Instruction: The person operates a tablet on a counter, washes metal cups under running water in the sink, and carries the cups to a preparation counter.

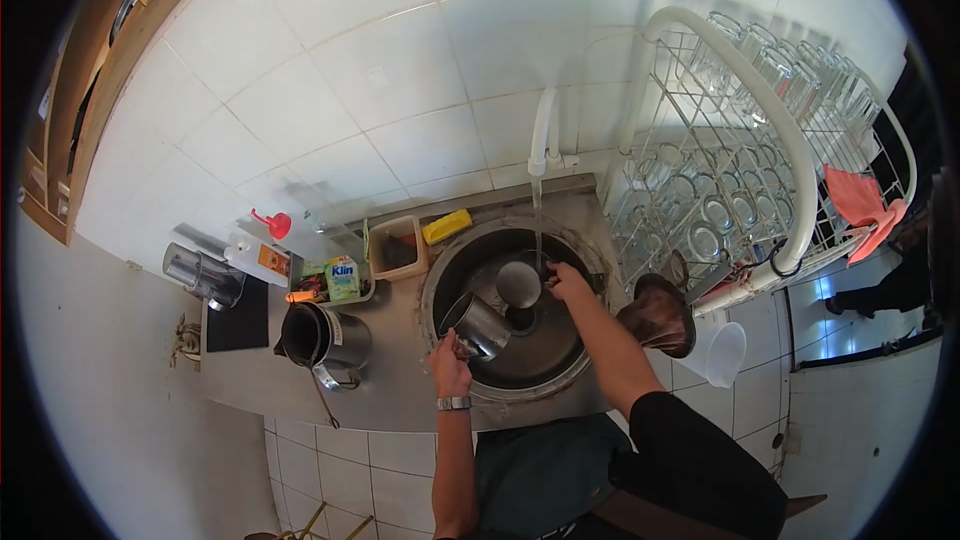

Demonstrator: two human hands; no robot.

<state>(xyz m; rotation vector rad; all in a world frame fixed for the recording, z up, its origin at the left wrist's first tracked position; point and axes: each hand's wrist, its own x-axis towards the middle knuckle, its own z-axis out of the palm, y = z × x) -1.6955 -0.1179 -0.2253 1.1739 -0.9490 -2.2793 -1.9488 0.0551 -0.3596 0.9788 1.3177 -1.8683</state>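
Mostly white tiles [390, 70], metal counter [395, 362].

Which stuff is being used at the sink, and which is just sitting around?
In use:
metal mug, in the left hand
round metal piece, by the right hand
running tap
sink

Seemingly just around:
pitcher on the counter
pink cloth
rack of glasses

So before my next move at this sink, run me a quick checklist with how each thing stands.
1. Water running: ok, a stream falls from the white faucet.
2. Left hand on the metal pitcher: ok, gripping it.
3. Right hand holding the round metal piece: cannot tell, fingers are near its edge.
4. Sponge within reach: probably ok, the yellow sponge lies beside the sink.
5. Pitcher clean inside: cannot tell.
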